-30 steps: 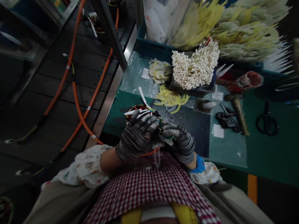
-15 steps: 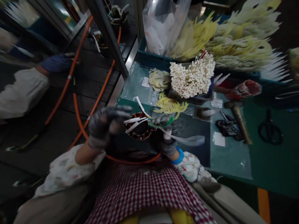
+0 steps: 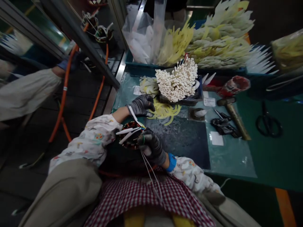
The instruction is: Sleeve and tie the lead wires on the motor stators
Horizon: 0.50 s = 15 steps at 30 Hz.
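Note:
A wound motor stator [image 3: 130, 134] with white-sleeved leads [image 3: 129, 130] sits in front of my body at the table's near left edge. My right hand [image 3: 152, 146], in a grey glove, is closed on the right side of its winding. A thin white cord [image 3: 151, 176] hangs from below that hand over the checked apron. Beyond the stator, my left hand [image 3: 141, 105], also gloved, reaches to a loose pile of yellow insulation strips [image 3: 167, 111]. Its thumb and fingers are apart at the pile's left end; the fingertips are partly hidden.
Behind the strips stands a box of white-tipped sticks [image 3: 177, 80]. Blue bins [image 3: 139, 67] hold more strips at the back. A hammer [image 3: 236, 118], a black tool [image 3: 224, 126] and scissors [image 3: 268, 123] lie right. At left are an orange hose [image 3: 67, 85] and another person's sleeve [image 3: 30, 90].
My left hand has moved from left of the stator forward and right to the yellow strips. My right hand has shifted left onto the winding, and the cord now hangs downward.

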Available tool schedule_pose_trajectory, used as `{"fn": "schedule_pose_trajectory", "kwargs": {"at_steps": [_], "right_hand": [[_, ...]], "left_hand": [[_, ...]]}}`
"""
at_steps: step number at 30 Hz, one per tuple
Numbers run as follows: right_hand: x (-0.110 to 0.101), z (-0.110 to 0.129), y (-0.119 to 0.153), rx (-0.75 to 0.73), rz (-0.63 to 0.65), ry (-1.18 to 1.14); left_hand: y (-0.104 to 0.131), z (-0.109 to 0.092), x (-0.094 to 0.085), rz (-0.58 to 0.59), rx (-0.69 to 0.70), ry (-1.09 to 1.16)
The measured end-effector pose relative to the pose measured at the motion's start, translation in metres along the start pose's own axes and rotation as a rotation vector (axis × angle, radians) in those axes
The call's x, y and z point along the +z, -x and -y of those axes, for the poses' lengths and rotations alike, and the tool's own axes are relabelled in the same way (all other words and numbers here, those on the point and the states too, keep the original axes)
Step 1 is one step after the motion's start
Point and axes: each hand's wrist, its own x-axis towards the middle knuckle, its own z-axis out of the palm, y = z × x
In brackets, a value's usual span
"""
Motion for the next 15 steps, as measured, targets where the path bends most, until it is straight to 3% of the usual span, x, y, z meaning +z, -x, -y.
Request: {"fn": "schedule_pose_trajectory", "kwargs": {"at_steps": [4,10,15], "right_hand": [[0.003,0.004,0.001,0.055,0.044,0.009],[0.001,0.008,-0.001,0.025,-0.020,0.011],[0.000,-0.003,0.010,0.248,-0.062,0.081]], "left_hand": [[0.011,-0.003,0.006,-0.009,-0.016,0.044],[0.033,0.001,0.005,-0.192,-0.115,0.156],[0.049,0.000,-0.014,-0.409,-0.232,0.174]]}}
